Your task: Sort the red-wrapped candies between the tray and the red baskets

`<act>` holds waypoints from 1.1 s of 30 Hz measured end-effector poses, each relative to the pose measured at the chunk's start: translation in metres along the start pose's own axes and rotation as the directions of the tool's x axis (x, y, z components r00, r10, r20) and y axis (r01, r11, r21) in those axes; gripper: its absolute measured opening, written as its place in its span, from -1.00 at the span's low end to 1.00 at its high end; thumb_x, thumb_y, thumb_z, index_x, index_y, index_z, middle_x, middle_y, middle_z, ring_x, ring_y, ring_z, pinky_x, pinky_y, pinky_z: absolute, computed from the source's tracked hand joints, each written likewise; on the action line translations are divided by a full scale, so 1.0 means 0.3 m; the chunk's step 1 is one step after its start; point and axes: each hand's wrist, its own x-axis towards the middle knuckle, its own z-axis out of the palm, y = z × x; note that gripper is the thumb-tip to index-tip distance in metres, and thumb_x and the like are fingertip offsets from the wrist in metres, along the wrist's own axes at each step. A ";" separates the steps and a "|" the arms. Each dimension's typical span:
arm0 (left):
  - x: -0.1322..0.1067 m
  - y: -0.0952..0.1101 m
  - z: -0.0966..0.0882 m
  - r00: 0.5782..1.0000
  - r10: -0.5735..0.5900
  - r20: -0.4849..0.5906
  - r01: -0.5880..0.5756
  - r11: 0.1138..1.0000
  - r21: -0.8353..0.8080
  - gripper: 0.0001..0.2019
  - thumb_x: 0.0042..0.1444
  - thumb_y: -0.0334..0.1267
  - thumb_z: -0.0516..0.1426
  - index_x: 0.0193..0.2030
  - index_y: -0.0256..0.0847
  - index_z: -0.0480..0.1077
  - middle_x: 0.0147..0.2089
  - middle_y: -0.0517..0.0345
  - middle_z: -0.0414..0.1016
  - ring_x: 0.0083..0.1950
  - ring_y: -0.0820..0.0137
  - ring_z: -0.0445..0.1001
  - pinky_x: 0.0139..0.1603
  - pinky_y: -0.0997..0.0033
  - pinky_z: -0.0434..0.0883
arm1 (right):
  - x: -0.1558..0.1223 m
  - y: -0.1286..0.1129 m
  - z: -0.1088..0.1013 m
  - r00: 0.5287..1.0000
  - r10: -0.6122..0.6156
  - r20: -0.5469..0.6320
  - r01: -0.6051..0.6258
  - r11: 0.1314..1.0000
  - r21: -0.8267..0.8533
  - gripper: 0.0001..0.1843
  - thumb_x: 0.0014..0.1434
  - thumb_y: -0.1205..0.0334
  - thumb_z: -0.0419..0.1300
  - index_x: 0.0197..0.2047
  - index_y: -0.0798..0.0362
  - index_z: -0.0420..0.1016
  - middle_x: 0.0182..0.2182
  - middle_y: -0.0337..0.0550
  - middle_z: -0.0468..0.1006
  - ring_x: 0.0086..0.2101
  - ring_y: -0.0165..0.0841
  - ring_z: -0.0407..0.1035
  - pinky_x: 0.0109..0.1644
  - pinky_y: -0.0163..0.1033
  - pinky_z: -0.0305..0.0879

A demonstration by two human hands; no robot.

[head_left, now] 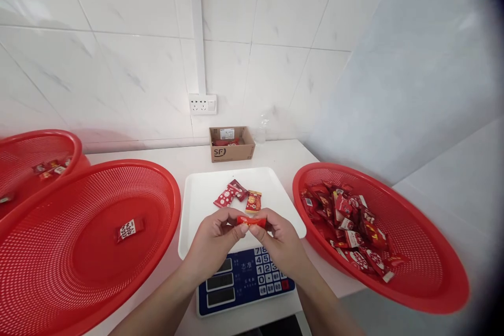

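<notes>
Between my two hands is a small red snack packet (251, 221), held just over the front of the scale's white tray (197, 205). My left hand (216, 236) pinches its left end with thumb and fingers. On the other end, my right hand (281, 239) has the same pinch, the two thumbs close together. Several packets lie on the tray behind my hands: a dotted red one (224, 198), a dark red one (238, 189) and a red-and-gold one (254, 201). Below my wrists shows the scale's blue keypad panel (246, 281).
To the right, a red basket (437, 268) holds a heap of packets. The near left basket (157, 178) has one packet (129, 229) in it; another basket (74, 142) with several packets stands behind. A cardboard box (232, 153) sits by the wall, below a socket (202, 104).
</notes>
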 end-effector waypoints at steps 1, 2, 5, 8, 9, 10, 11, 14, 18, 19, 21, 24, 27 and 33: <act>0.000 -0.002 -0.001 1.000 -0.002 0.001 0.002 1.000 0.001 -0.80 -0.01 -0.13 0.23 -0.37 -0.24 0.43 -0.44 0.21 0.43 -0.35 0.44 0.36 -0.24 0.38 0.35 | 0.001 0.001 0.000 1.000 0.002 0.001 -0.002 1.000 0.007 -0.72 0.20 0.02 0.09 -0.40 0.04 0.32 -0.49 -0.27 0.35 -0.43 -0.41 0.23 -0.33 -0.30 0.20; 0.000 -0.004 -0.003 1.000 -0.002 0.003 0.002 1.000 0.006 -0.80 -0.01 -0.13 0.23 -0.38 -0.24 0.43 -0.45 0.21 0.42 -0.36 0.45 0.35 -0.24 0.39 0.35 | 0.002 0.001 -0.001 1.000 0.006 0.004 -0.006 1.000 0.014 -0.72 0.20 0.02 0.10 -0.41 0.04 0.32 -0.49 -0.27 0.34 -0.43 -0.41 0.22 -0.33 -0.31 0.20; 0.003 -0.012 -0.005 1.000 0.002 0.000 -0.002 1.000 0.029 -0.79 0.00 -0.12 0.22 -0.38 -0.24 0.42 -0.45 0.21 0.42 -0.37 0.45 0.34 -0.26 0.39 0.34 | 0.003 -0.003 0.000 0.999 0.032 0.015 -0.032 0.998 0.047 -0.72 0.19 0.00 0.10 -0.38 0.05 0.35 -0.49 -0.26 0.35 -0.43 -0.41 0.23 -0.34 -0.30 0.20; 0.009 -0.022 -0.005 1.000 0.004 0.000 -0.004 1.000 0.029 -0.78 0.01 -0.10 0.21 -0.38 -0.23 0.40 -0.44 0.20 0.42 -0.37 0.44 0.35 -0.27 0.39 0.34 | 0.006 -0.008 -0.001 0.996 0.079 0.030 -0.081 0.992 0.098 -0.69 0.17 -0.05 0.11 -0.35 0.05 0.36 -0.50 -0.26 0.35 -0.45 -0.41 0.24 -0.38 -0.31 0.21; 0.011 -0.026 -0.005 1.000 0.005 0.002 -0.005 1.000 0.023 -0.78 0.01 -0.10 0.21 -0.39 -0.23 0.39 -0.44 0.21 0.41 -0.37 0.44 0.36 -0.27 0.39 0.35 | 0.008 -0.009 -0.002 0.995 0.092 0.038 -0.096 0.988 0.117 -0.67 0.16 -0.07 0.11 -0.35 0.05 0.36 -0.51 -0.27 0.35 -0.45 -0.41 0.24 -0.39 -0.32 0.21; 0.013 -0.029 -0.004 1.000 0.006 0.004 -0.006 1.000 0.017 -0.77 0.01 -0.09 0.21 -0.39 -0.23 0.38 -0.44 0.21 0.41 -0.37 0.44 0.36 -0.27 0.39 0.35 | 0.009 -0.010 -0.004 0.994 0.101 0.050 -0.107 0.985 0.133 -0.66 0.15 -0.08 0.12 -0.35 0.05 0.36 -0.51 -0.26 0.35 -0.46 -0.41 0.25 -0.40 -0.32 0.21; 0.014 -0.032 -0.004 1.000 0.007 0.006 -0.007 1.000 0.012 -0.76 0.01 -0.08 0.21 -0.40 -0.22 0.35 -0.44 0.21 0.40 -0.37 0.44 0.36 -0.28 0.40 0.34 | 0.011 -0.011 -0.006 0.992 0.104 0.065 -0.112 0.983 0.146 -0.65 0.15 -0.09 0.11 -0.35 0.05 0.36 -0.50 -0.26 0.36 -0.45 -0.41 0.26 -0.41 -0.32 0.22; 0.012 -0.034 -0.004 1.000 -0.001 0.009 0.001 1.000 0.031 -0.72 0.02 -0.06 0.19 -0.44 -0.20 0.27 -0.47 0.24 0.36 -0.40 0.46 0.33 -0.33 0.43 0.31 | 0.012 -0.013 -0.016 0.991 0.095 0.095 -0.108 0.984 0.139 -0.63 0.20 -0.11 0.04 -0.34 0.05 0.35 -0.49 -0.24 0.38 -0.45 -0.41 0.28 -0.41 -0.33 0.22; 0.004 -0.022 0.000 0.994 -0.011 0.105 -0.009 0.981 0.192 -0.70 0.17 -0.02 0.04 -0.44 -0.19 0.25 -0.48 0.25 0.30 -0.41 0.46 0.27 -0.33 0.45 0.26 | 0.009 -0.017 -0.019 0.995 0.090 0.042 -0.090 0.996 0.015 -0.59 0.27 -0.08 -0.07 -0.42 0.04 0.31 -0.55 -0.26 0.37 -0.51 -0.43 0.24 -0.43 -0.33 0.18; 0.002 -0.020 0.002 0.992 -0.009 0.123 -0.020 0.972 0.235 -0.68 0.20 -0.01 -0.02 -0.44 -0.19 0.26 -0.48 0.24 0.29 -0.41 0.45 0.26 -0.33 0.45 0.25 | 0.008 -0.019 -0.017 0.996 0.084 0.024 -0.083 0.996 -0.020 -0.58 0.27 -0.07 -0.08 -0.44 0.04 0.29 -0.57 -0.26 0.36 -0.53 -0.43 0.23 -0.44 -0.33 0.17; 0.001 -0.019 0.005 0.993 -0.003 0.114 -0.031 0.955 0.294 -0.62 0.23 0.01 -0.09 -0.48 -0.19 0.24 -0.51 0.25 0.27 -0.42 0.45 0.25 -0.34 0.45 0.23 | 0.006 -0.023 -0.011 0.998 0.068 -0.005 -0.068 0.994 -0.080 -0.57 0.28 -0.06 -0.10 -0.50 0.03 0.24 -0.61 -0.28 0.32 -0.55 -0.43 0.21 -0.46 -0.33 0.14; 0.005 -0.027 0.008 0.999 0.009 0.050 -0.026 0.940 0.341 -0.58 0.23 0.03 -0.11 -0.56 -0.18 0.15 -0.57 0.27 0.19 -0.47 0.45 0.19 -0.40 0.46 0.18 | 0.004 -0.025 0.000 0.998 0.024 -0.056 -0.033 0.984 -0.175 -0.54 0.29 -0.04 -0.12 -0.57 0.01 0.15 -0.66 -0.31 0.25 -0.59 -0.43 0.16 -0.50 -0.33 0.08; 0.008 -0.036 0.007 0.999 0.033 0.021 -0.038 0.932 0.359 -0.58 0.22 0.03 -0.11 -0.57 -0.17 0.11 -0.57 0.28 0.15 -0.49 0.46 0.15 -0.43 0.46 0.15 | 0.005 -0.026 0.006 0.996 -0.039 -0.086 0.017 0.969 -0.245 -0.55 0.29 -0.01 -0.11 -0.57 0.01 0.15 -0.65 -0.31 0.25 -0.59 -0.43 0.15 -0.51 -0.33 0.06; 0.014 -0.036 0.004 0.999 0.006 0.042 -0.019 0.944 0.328 -0.58 0.21 0.03 -0.10 -0.57 -0.17 0.13 -0.58 0.28 0.15 -0.48 0.46 0.16 -0.42 0.47 0.17 | 0.011 -0.022 0.011 0.994 -0.043 -0.103 0.016 0.969 -0.247 -0.55 0.29 0.00 -0.12 -0.55 0.02 0.23 -0.66 -0.30 0.26 -0.60 -0.43 0.14 -0.53 -0.34 0.05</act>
